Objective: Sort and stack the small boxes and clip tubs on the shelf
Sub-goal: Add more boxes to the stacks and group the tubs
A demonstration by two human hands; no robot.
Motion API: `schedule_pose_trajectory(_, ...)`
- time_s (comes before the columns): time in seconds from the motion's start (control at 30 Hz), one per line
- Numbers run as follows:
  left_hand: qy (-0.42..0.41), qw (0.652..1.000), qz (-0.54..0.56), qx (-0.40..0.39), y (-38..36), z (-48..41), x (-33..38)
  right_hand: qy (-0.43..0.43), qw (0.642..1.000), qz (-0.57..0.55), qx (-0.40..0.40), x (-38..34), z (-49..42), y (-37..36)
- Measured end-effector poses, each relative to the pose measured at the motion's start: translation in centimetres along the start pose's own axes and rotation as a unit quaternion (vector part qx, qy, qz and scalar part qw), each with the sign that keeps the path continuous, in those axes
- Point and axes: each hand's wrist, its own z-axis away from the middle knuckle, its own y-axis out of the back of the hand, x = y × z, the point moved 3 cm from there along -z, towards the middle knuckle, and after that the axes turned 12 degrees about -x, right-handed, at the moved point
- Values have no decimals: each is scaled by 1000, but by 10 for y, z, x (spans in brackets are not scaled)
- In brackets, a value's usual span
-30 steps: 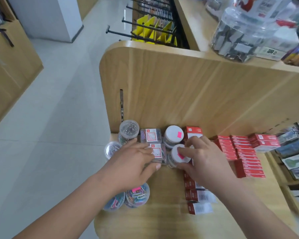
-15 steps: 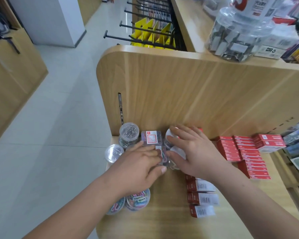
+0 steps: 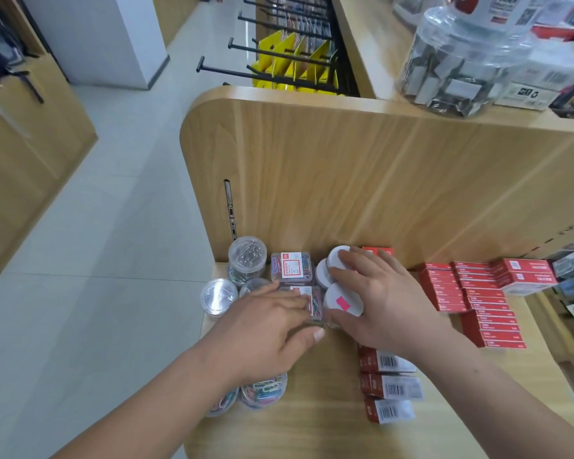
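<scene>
Left hand (image 3: 262, 336) mostly hides the near clip box (image 3: 313, 303).

left grip (image 3: 265, 329) apparently pinches clear clip box (image 3: 309, 301) | right grip (image 3: 378, 299) rests across white-lidded tubs (image 3: 343, 303) | on shelf (image 3: 312, 425)
</scene>
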Motion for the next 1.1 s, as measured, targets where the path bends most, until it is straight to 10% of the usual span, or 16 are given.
schedule_pose_trajectory(0.5, 15, 967, 155, 201, 1, 42, -29, -17, 998, 33, 49, -28, -14, -29)
schedule_pose_trajectory(1.1, 56, 986, 41, 149, 13, 31, -30, 8, 999, 41, 33, -34, -16, -30)
